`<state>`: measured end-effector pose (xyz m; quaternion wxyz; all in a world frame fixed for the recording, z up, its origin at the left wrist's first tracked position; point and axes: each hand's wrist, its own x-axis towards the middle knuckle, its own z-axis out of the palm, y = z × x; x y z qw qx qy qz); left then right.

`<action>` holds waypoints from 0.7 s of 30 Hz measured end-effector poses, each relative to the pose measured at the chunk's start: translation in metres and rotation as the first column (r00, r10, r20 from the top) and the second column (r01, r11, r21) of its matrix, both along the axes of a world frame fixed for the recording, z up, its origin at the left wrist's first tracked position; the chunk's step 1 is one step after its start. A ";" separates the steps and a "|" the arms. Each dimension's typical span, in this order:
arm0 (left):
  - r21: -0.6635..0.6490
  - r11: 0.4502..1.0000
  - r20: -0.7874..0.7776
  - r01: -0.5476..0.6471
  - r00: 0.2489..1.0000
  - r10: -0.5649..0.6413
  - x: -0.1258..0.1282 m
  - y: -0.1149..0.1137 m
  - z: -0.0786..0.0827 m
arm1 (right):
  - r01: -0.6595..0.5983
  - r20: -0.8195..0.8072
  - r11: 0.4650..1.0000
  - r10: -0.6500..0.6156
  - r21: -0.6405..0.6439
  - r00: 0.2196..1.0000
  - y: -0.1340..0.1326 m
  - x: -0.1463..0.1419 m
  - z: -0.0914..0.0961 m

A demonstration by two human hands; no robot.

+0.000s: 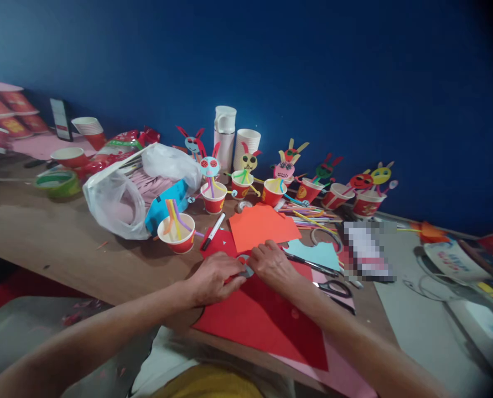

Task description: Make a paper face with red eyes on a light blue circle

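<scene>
Two hands are close together in front of you: your left hand [216,279] pinches a small grey paper disc [247,267] above the red sheet [263,326]. Your right hand [271,266] meets its other side; whether it grips, I cannot tell. Orange paper [263,229] lies just beyond, scissors [334,288] beside your right forearm.

Stretches wide as a brown tabletop [34,221]. Carries, near its front edge, a large red paper sheet [263,329] (with a pink sheet [343,367] showing beneath). Bears, further left, a translucent plastic bag [115,207] and a red paper cup [183,244]; supports, toward the back, a row of smiling-puppet cups [213,206] and a pale flask [224,143].
</scene>
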<state>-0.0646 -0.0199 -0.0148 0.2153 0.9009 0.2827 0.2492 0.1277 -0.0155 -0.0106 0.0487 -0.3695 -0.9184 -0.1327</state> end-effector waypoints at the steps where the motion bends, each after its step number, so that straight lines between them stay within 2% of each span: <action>1: -0.043 0.999 0.026 -0.021 0.999 0.022 0.000 0.001 0.002 | -0.004 -0.008 1.000 0.004 -0.002 1.000 0.000 0.001 -0.002; 6: -0.237 0.965 0.097 -0.110 0.986 0.136 0.001 0.004 0.005 | 0.043 -0.115 0.999 -0.046 -0.027 0.992 0.005 0.011 -0.009; 9: -0.287 0.951 0.162 -0.112 0.973 0.163 0.001 0.005 0.007 | 0.136 -0.227 0.989 -0.146 -0.060 0.963 0.006 0.016 -0.008; 12: -0.349 0.930 0.243 -0.115 0.947 0.208 0.004 0.009 0.012 | 0.231 -0.356 0.964 -0.263 -0.129 0.897 0.004 0.018 -0.003; 14: -0.476 0.869 0.282 -0.138 0.911 0.299 0.011 0.011 0.015 | 0.257 -0.430 0.945 -0.321 -0.201 0.844 0.002 0.018 0.002; 16: -0.663 0.737 0.282 -0.131 0.868 0.409 0.021 0.014 0.018 | 0.256 -0.485 0.927 -0.363 -0.274 0.796 -0.002 0.017 0.007; 18: -0.789 0.608 0.266 -0.088 0.843 0.467 0.032 0.017 0.019 | 0.254 -0.525 0.909 -0.400 -0.329 0.751 -0.004 0.016 0.010; 19: -0.815 0.576 0.265 -0.069 0.840 0.474 0.037 0.018 0.019 | 0.258 -0.541 0.901 -0.419 -0.350 0.729 -0.005 0.015 0.012; 21: -0.830 0.557 0.272 -0.040 0.842 0.466 0.046 0.019 0.019 | 0.271 -0.566 0.884 -0.454 -0.380 0.688 -0.005 0.015 0.013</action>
